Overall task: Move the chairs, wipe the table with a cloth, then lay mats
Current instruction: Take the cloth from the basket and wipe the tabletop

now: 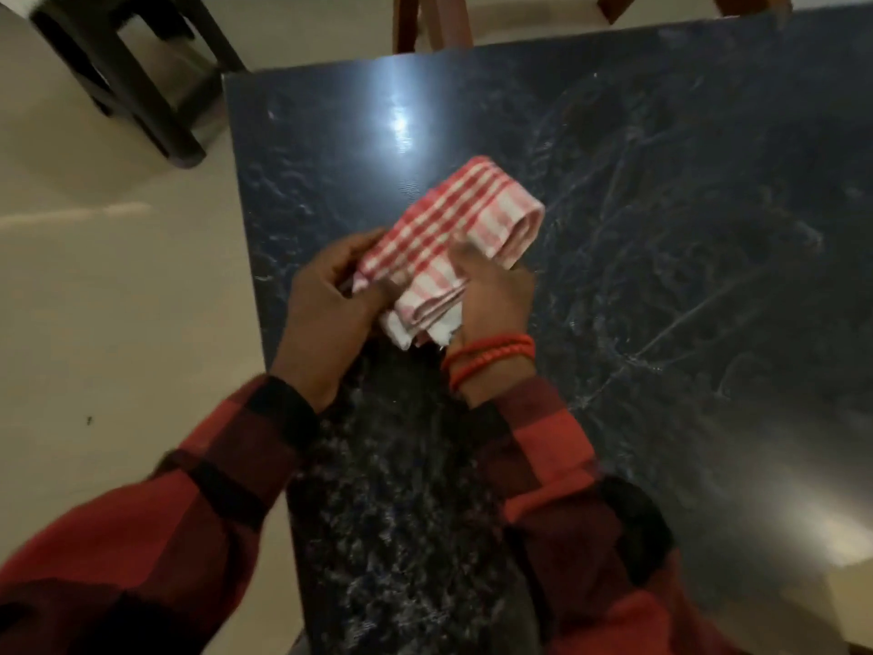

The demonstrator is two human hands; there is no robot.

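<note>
A folded red-and-white checked cloth lies on the dark marbled table near its left edge. My left hand grips the cloth's near left corner. My right hand, with red bands at the wrist, presses on the cloth's near right side, fingers curled over the folds. Both red plaid sleeves reach in from below. No mats show in view.
A dark wooden stool stands on the pale floor beyond the table's far left corner. Brown wooden chair legs rise behind the far edge, with another set at the top right. A light glare sits on the tabletop.
</note>
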